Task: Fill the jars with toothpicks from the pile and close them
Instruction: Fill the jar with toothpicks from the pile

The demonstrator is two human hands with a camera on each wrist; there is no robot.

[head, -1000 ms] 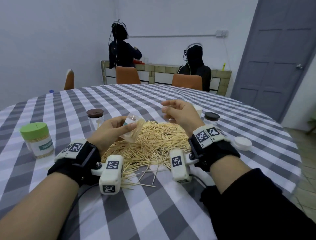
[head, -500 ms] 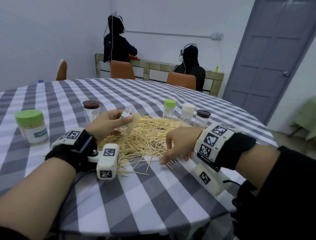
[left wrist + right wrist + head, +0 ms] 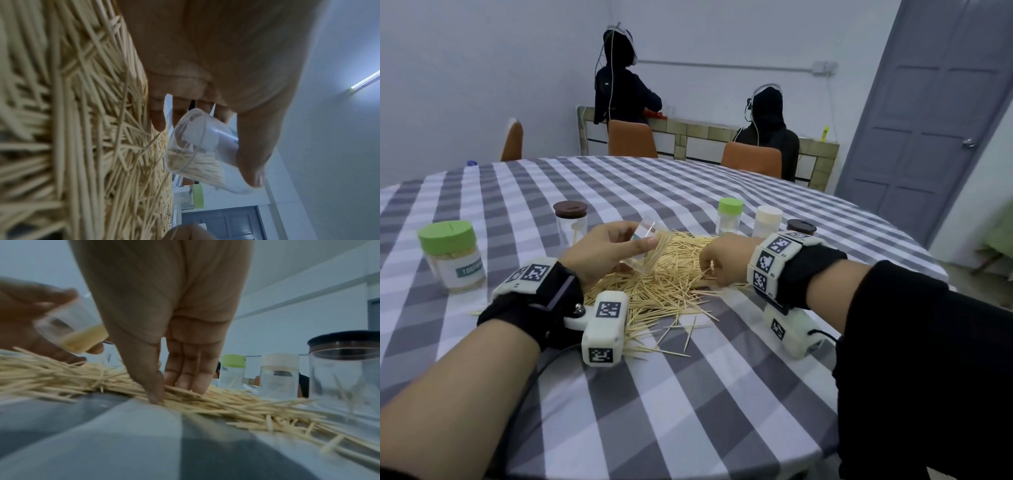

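Left hand grips a clear open jar above the toothpick pile, fingers and thumb curled round its wall. Jar is tilted, mouth toward the right and down toward the pile; a bundle of toothpicks lies inside along its long axis (roughly a third full). Right hand is on the pile's right edge, thumb and fingertips closing on a few sticks. Lidded jars on the bench: green-lidded jar, full; brown-lidded jar, near empty.
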